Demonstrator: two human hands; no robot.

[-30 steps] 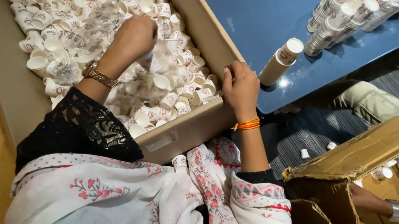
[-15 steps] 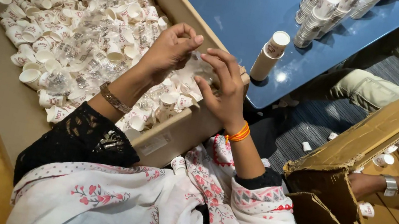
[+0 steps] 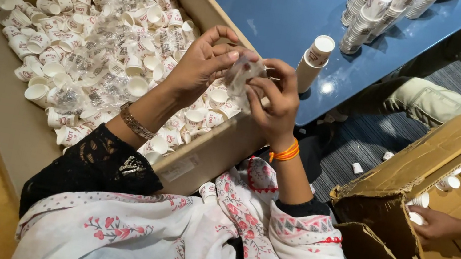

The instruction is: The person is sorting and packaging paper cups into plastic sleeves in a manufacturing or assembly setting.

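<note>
Head view, looking down. Both hands are raised together above the near wall of the large open brown cardboard box (image 3: pixel 220 153), apparently so the work sits close to the eyes. The left hand (image 3: pixel 200 68) and right hand (image 3: pixel 275 103) meet on a small clear crinkled plastic wrapper (image 3: pixel 241 75). Fingers of each pinch it from opposite sides, closed on the film, a hold that suits pulling it apart. What the wrapper contains I cannot tell.

Below them the box holds a loose heap of small white paper cups (image 3: pixel 101 45) mixed with scraps of clear film, spread across its floor within arm's reach.

Just beyond the box, a short stack of white paper cups (image 3: pixel 315 56) stands upright on the glossy dark blue table (image 3: pixel 276 6). Taller stacks (image 3: pixel 364 18) sit further back.

At right, another person's hand (image 3: pixel 436 223) reaches into a second torn cardboard box (image 3: pixel 425 162) with more cups.
</note>
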